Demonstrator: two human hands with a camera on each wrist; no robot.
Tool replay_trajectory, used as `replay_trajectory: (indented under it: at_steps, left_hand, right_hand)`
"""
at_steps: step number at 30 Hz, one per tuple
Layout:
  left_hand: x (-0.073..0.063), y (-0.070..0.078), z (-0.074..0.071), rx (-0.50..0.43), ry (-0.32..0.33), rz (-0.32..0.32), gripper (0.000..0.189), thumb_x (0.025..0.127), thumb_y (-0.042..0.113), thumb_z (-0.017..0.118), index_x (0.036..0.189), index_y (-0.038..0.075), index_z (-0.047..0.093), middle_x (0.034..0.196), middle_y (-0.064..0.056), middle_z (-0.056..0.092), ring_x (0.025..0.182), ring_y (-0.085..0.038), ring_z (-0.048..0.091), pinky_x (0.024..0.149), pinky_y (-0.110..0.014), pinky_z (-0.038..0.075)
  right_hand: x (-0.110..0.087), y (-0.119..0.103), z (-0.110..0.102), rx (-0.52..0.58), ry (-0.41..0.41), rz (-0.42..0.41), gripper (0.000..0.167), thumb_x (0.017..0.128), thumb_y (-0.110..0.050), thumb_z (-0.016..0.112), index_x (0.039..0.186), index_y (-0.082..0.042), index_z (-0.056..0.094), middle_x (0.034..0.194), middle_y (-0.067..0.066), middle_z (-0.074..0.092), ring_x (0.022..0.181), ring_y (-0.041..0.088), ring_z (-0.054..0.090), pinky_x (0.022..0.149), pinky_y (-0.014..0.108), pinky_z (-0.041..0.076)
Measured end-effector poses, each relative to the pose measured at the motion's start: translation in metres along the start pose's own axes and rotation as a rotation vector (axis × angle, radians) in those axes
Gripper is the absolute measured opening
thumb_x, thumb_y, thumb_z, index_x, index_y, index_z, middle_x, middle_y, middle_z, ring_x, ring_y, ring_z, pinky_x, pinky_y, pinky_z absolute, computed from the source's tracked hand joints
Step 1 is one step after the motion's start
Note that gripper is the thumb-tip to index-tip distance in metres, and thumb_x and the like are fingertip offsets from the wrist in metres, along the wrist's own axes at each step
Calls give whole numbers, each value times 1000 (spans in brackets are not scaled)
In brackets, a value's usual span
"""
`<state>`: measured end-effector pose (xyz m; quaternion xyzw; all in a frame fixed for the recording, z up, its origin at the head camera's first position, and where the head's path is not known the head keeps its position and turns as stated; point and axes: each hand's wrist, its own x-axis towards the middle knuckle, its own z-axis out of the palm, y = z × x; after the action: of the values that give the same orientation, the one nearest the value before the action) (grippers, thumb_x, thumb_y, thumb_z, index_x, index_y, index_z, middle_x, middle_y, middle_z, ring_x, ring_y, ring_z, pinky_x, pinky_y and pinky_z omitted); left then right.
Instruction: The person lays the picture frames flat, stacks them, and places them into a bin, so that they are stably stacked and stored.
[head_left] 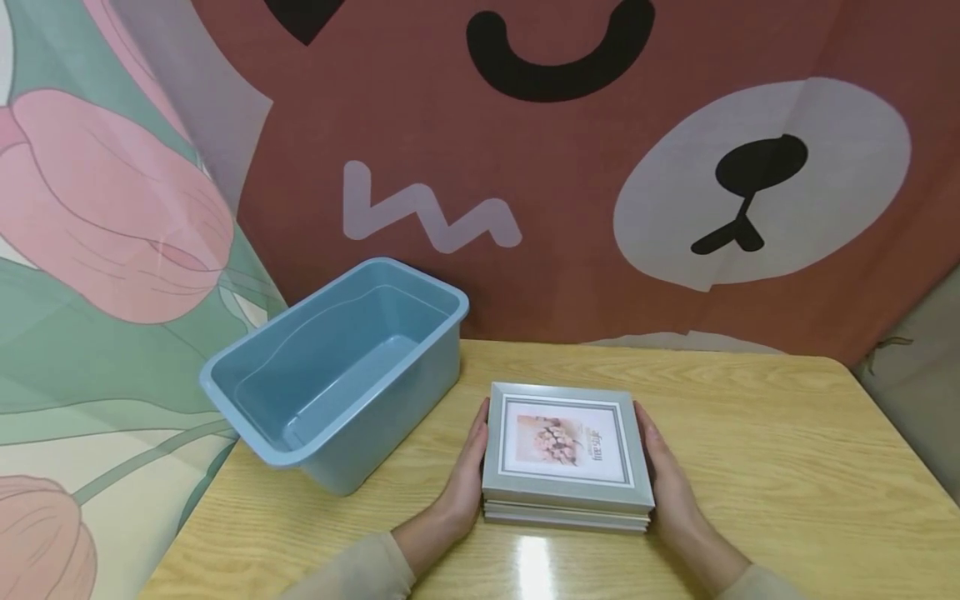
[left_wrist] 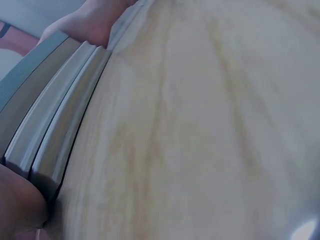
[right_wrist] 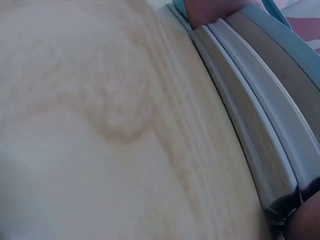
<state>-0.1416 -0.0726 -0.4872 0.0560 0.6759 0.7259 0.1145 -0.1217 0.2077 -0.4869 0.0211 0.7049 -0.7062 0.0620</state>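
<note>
A stack of picture frames lies flat on the wooden table. Its top picture frame (head_left: 642,467) has a silver-grey border and a print of pink flowers with lettering. Beneath it show the thin edges of the lower frames (head_left: 566,517), in white, grey and brownish tones, seen close in the left wrist view (left_wrist: 55,105). My left hand (head_left: 467,479) presses along the left side of the stack with its fingers fairly straight. Against the right side lies my right hand (head_left: 672,483), its fingers stretched forward likewise. The stack hides part of both hands' fingers.
Left of the stack, a blue plastic bin (head_left: 397,417) stands at an angle with nothing visible inside. Behind the table (head_left: 780,467) hangs a printed cloth (head_left: 570,275) with a bear's face. A floral cloth (head_left: 135,367) hangs on the left.
</note>
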Motion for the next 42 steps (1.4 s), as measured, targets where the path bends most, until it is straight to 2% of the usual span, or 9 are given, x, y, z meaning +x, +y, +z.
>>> replay_trajectory:
  at_steps: [3,11,17,25,27,34,42]
  left_hand:
    - [0,-1,1,17,-3,4,65,118,43,17,175,16,4,184,-8,-2,169,-36,-9,134,-65,-9]
    - [0,-6,0,37,4,22,75,115,53,29,175,16,3,184,-10,-2,168,-42,-10,131,-71,-10]
    - [-1,-7,2,-8,4,22,72,115,45,29,175,17,2,184,-9,-3,169,-38,-11,133,-68,-11]
    - [-1,-5,8,-103,52,20,68,114,33,33,176,18,8,184,-7,2,170,-36,-7,135,-64,-9]
    - [-1,-5,9,-120,65,21,68,114,32,34,175,18,10,184,-7,4,170,-36,-6,135,-64,-8]
    - [-2,-1,9,-130,83,10,67,113,32,37,175,20,15,184,-4,8,170,-34,-3,136,-62,-6]
    - [-2,9,7,-131,79,22,66,113,32,36,175,18,16,184,-3,11,170,-33,-1,136,-61,-5]
  right_hand:
    - [0,1,2,0,-8,8,72,114,-61,13,175,-25,-2,184,-1,-8,168,31,-15,135,61,-12]
    - [0,6,6,86,19,10,71,116,-52,22,175,-19,-1,184,6,-6,168,33,-11,135,60,-11]
    - [0,9,8,109,43,10,71,116,-49,27,175,-18,3,184,7,-3,169,34,-8,136,61,-8]
    - [-2,7,10,106,70,12,72,115,-49,31,175,-16,8,184,6,2,169,32,-4,137,59,-5]
    - [-3,7,10,112,76,19,72,115,-49,32,175,-16,9,184,5,3,170,32,-2,138,55,-3]
    - [-5,4,13,124,84,25,71,115,-49,32,175,-19,11,184,2,4,170,29,-3,137,58,-5]
    - [-8,-2,17,163,102,18,71,115,-46,34,175,-16,10,184,0,3,170,26,-4,138,54,-6]
